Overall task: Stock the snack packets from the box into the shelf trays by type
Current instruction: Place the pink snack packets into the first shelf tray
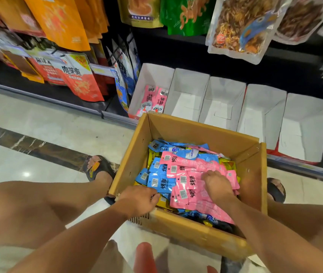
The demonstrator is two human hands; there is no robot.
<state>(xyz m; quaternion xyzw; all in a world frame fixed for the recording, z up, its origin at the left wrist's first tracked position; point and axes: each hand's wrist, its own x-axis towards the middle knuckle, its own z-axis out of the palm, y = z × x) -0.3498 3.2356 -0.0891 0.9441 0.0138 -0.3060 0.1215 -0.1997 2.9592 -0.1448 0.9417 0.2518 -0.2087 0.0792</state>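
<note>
My left hand (pixel 137 200) hides its fingertips among the blue packets (pixel 157 182), and my right hand (pixel 218 186) covers the pink packets (pixel 188 184) reading "烤脖". I cannot tell either grip.

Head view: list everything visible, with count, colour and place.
cardboard box: one, brown, open on the floor before the shelf
boxed pink packets: many, pink, top of the pile
blue packets: several, blue, box's left side
yellow packets: few showing, yellow, beneath the others
shelf trays: five, white, row on the bottom shelf
tray packets: two visible, pink, leftmost tray
hanging bags: several, orange, green, clear, above
standing bags: several, red-orange, shelf at left
floor: one, light tile, dark strip
sandals: two, dark, flanking the box
left hand: one, box's near-left corner
right hand: one, on the pink pile, grip unclear
</note>
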